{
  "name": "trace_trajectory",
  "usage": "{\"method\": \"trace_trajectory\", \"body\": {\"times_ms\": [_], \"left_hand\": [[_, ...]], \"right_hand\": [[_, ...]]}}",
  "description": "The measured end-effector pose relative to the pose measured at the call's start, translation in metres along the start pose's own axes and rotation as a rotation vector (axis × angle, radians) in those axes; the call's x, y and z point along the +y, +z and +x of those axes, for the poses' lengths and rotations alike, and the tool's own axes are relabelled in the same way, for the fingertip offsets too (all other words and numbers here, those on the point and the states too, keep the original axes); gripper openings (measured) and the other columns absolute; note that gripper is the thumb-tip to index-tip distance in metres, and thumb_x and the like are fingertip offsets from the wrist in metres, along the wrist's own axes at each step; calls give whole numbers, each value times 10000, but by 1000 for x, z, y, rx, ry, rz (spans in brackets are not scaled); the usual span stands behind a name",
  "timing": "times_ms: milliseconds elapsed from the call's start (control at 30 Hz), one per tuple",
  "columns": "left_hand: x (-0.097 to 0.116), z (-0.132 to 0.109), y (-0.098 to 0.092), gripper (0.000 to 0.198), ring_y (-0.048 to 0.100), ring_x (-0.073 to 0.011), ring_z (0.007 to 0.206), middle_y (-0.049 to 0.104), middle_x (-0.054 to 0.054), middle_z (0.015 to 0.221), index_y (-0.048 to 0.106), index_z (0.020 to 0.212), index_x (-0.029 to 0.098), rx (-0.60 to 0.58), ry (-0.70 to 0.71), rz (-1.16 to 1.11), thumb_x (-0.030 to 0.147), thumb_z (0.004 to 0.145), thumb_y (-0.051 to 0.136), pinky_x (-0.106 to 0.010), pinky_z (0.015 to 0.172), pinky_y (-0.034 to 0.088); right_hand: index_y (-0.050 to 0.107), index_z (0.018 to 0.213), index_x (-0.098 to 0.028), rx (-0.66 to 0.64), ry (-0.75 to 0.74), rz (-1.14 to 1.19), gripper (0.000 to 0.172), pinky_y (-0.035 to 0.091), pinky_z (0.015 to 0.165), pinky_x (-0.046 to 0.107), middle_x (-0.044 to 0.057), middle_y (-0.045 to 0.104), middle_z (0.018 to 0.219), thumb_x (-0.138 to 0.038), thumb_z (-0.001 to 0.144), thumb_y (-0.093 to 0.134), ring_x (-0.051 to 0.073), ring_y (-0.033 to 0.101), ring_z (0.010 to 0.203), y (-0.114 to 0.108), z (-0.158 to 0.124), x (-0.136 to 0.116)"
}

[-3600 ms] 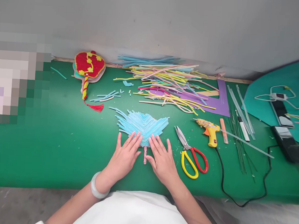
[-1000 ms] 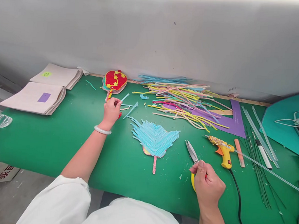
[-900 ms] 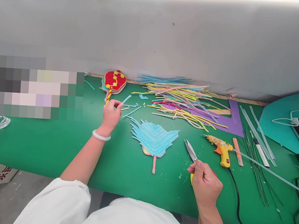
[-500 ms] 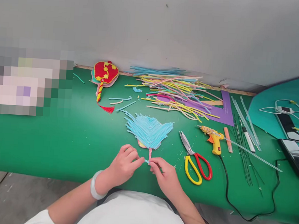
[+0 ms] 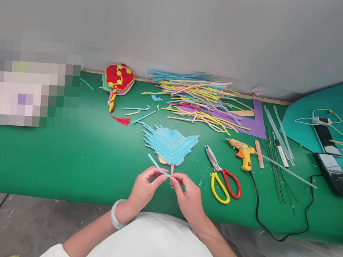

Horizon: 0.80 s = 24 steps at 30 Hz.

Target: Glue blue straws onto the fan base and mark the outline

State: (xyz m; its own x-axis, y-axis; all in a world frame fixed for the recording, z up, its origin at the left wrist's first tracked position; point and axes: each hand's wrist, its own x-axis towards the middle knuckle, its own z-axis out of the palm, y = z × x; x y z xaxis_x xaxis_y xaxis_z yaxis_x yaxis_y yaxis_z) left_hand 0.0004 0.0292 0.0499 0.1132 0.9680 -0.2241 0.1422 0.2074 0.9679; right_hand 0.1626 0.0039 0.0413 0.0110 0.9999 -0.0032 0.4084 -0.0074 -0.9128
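Observation:
A fan-shaped piece covered in light blue strips lies on the green table in front of me, its pink stem pointing toward me. Both hands meet just below it. My left hand and my right hand pinch a short light blue strip between their fingertips, the strip angled up to the left above the stem. A pale bangle sits on my left wrist.
Red and yellow scissors lie right of the fan, then a yellow glue gun with a black cord. Several coloured strips are piled at the back on purple card. A red fan sits back left. Phones lie far right.
My left hand picked a blue strip from the back left and came back; my right hand let go of the scissors. Both hands now hold the strip, raised slightly.

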Motion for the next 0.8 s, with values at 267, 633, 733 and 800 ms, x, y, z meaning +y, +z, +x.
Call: {"method": "trace_trajectory", "body": {"times_ms": [267, 633, 733, 800], "left_hand": [[1, 2, 3, 251, 618, -145, 738, 686, -9, 764, 689, 762, 185, 41, -97, -202, 429, 804, 724, -270, 744, 514], [-21, -1, -1, 135, 640, -170, 809, 672, -38, 822, 759, 724, 211, 268, 107, -95, 340, 763, 764, -282, 718, 520], [-19, 4, -7, 208, 627, -164, 755, 684, -36, 802, 735, 735, 192, 218, 1, -32, 396, 775, 737, -280, 696, 510], [-16, 9, -13, 266, 598, -151, 685, 683, -30, 758, 711, 722, 179, 138, -99, 10, 439, 775, 721, -273, 657, 495]], "right_hand": [[627, 942, -229, -17, -167, -120, 168, 505, 657, 244, -7, 694, 771, -267, 1005, 475, 141, 666, 700, 4, -2, 2], [576, 909, -231, -189, 11, -41, 167, 465, 593, 222, -27, 640, 688, -279, 997, 442, 128, 621, 636, 9, -5, -4], [594, 910, -232, -166, 67, -28, 172, 492, 597, 230, -19, 656, 699, -306, 982, 457, 135, 637, 637, 10, -2, 0], [612, 932, -233, -146, 91, 7, 181, 528, 635, 247, -1, 686, 757, -316, 974, 456, 144, 664, 673, 10, -1, 5]]}}
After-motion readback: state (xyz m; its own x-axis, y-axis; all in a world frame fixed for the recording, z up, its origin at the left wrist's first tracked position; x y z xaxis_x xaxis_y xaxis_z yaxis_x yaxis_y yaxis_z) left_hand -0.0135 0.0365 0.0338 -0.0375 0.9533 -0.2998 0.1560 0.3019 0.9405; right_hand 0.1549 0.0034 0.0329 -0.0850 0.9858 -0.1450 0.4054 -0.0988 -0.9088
